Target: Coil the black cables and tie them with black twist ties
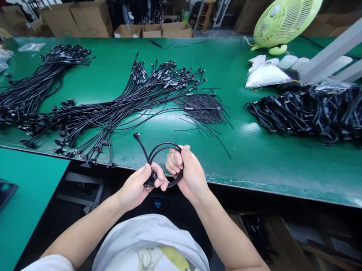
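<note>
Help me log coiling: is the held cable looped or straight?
Looped: the black cable curves round between the left hand and right hand, one connector end sticking out.

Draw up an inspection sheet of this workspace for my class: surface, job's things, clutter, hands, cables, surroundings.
Surface: green table, glossy, with light reflections.
Job's things: one looped black cable, held between both hands.
Clutter: white plastic bag near the far side; thin black strips piled mid-table.
Hands: left hand grips the cable near a connector; right hand grips the loop's other side.
Cables: left cable bundle, middle cable bundle and right cable heap, all black.
Surroundings: yellow-green fan, cardboard boxes, wooden stool.
</note>
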Action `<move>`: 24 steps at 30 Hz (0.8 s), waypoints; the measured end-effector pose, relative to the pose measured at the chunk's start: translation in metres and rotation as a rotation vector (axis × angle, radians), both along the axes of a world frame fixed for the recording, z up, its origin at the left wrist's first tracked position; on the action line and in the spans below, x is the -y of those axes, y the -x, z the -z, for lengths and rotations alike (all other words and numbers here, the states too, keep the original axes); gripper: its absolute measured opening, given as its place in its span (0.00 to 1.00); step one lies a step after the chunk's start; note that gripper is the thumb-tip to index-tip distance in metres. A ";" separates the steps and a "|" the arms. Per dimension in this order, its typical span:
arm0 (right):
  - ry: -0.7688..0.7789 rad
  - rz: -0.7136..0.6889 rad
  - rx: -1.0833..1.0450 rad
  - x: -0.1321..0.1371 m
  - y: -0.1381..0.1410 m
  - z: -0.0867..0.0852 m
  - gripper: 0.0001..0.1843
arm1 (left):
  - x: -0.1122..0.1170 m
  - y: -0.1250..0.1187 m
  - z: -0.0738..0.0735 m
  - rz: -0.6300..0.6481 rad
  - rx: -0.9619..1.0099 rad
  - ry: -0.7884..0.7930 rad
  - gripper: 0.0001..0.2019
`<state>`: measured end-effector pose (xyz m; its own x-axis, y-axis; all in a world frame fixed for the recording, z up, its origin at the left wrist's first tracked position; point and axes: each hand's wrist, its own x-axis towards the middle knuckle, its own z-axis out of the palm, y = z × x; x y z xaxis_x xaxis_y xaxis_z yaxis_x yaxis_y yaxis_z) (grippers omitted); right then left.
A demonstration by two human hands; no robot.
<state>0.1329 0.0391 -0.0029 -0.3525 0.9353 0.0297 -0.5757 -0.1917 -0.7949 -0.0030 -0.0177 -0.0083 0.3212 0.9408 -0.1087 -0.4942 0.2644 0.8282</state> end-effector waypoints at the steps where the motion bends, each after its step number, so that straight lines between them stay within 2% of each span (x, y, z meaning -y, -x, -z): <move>1: -0.012 0.008 0.002 0.003 0.001 -0.003 0.29 | 0.001 0.001 0.000 0.022 -0.058 -0.050 0.21; 4: -0.130 0.098 0.182 0.012 0.005 -0.008 0.28 | 0.000 0.005 -0.002 0.095 -0.311 -0.181 0.19; 6: -0.293 0.158 0.383 0.016 0.006 -0.009 0.27 | -0.005 0.010 -0.005 0.166 -0.486 -0.229 0.19; 8: -0.473 0.196 0.525 0.015 0.003 -0.011 0.27 | -0.010 0.017 -0.009 0.291 -0.602 -0.266 0.20; 10: -0.593 0.198 0.567 0.011 -0.003 -0.014 0.28 | -0.015 0.022 -0.014 0.425 -0.627 -0.290 0.20; 12: -0.648 0.127 0.555 0.008 -0.010 -0.017 0.29 | -0.018 0.023 -0.018 0.513 -0.588 -0.313 0.22; 14: -0.677 0.049 0.529 0.007 -0.015 -0.020 0.30 | -0.020 0.020 -0.020 0.538 -0.525 -0.365 0.22; 16: -0.695 0.045 0.523 0.007 -0.019 -0.024 0.29 | -0.019 0.014 -0.020 0.536 -0.452 -0.388 0.20; 21: -0.820 0.096 0.709 0.001 -0.030 -0.037 0.28 | -0.009 0.002 -0.018 0.583 -0.135 -0.088 0.15; 24: -0.961 0.139 0.870 -0.005 -0.041 -0.046 0.26 | -0.007 0.001 -0.019 0.552 -0.089 -0.037 0.13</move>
